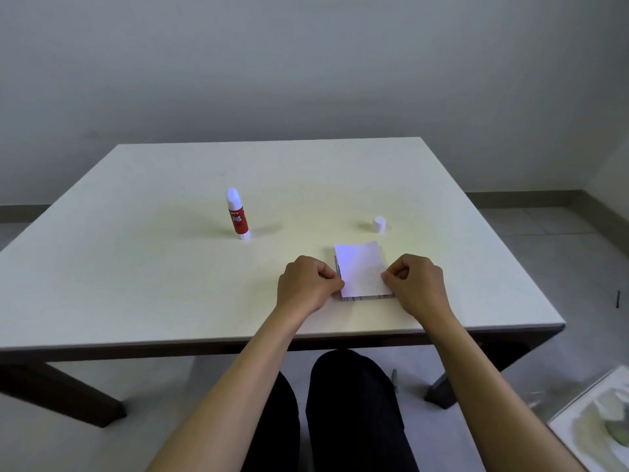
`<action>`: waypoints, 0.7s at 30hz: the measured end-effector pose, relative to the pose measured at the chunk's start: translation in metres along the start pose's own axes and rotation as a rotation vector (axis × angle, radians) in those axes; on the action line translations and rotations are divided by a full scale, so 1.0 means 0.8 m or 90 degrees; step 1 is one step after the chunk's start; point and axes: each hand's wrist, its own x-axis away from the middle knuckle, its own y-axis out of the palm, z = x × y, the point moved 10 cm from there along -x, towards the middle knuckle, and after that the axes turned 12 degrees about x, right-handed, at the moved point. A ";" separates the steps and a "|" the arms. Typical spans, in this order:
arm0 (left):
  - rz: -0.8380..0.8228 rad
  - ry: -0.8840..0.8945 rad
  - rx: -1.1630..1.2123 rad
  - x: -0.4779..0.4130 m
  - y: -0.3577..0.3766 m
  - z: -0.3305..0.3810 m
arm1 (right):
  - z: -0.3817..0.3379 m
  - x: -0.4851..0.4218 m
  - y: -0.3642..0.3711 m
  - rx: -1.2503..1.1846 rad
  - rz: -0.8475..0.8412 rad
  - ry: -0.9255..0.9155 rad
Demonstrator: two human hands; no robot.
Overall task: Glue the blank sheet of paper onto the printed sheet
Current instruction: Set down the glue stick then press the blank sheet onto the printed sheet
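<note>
Both hands are working at the near middle of the bench [136, 267]. The left hand [306, 284] is curling into a loose fist, its thumb and forefinger pressed together on the left edge of the blank sheet [362, 270]. The right hand [417, 282] is doing the same on the right edge, fingers folded in and thumb and forefinger nipping the paper's side. Both forearms are reaching in bare from the near edge of the bench.

The blank sheet is lying on top of the printed sheet [367, 297], almost covering it. Only a thin printed strip is showing along the near edge and another along the left edge, so the two sheets are sitting slightly out of line. The far edge of the blank sheet is curling up a little off the sheet below.

A glue stick [237, 214] with a red label is standing upright well to the left and further back, its white glue tip showing bare at the top. Its white cap [378, 224] is sitting apart from it, just beyond the far right corner of the sheets.

The person's dark-clad legs [354, 413] are showing under the near edge of the bench. On the floor at the lower right, a white tray-like thing [592, 427] is lying partly out of view; its contents are too blurred to tell.
</note>
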 end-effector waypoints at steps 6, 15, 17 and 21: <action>0.001 0.008 -0.037 -0.002 0.001 0.001 | -0.003 0.001 0.001 0.011 -0.001 -0.009; -0.001 0.018 -0.070 -0.004 0.002 0.004 | -0.006 0.002 0.004 0.044 -0.006 -0.014; -0.002 0.027 -0.082 -0.003 0.003 0.007 | -0.006 0.001 0.005 0.050 -0.003 -0.017; -0.002 0.044 -0.115 -0.001 0.006 0.014 | -0.007 0.000 0.006 0.058 0.001 -0.019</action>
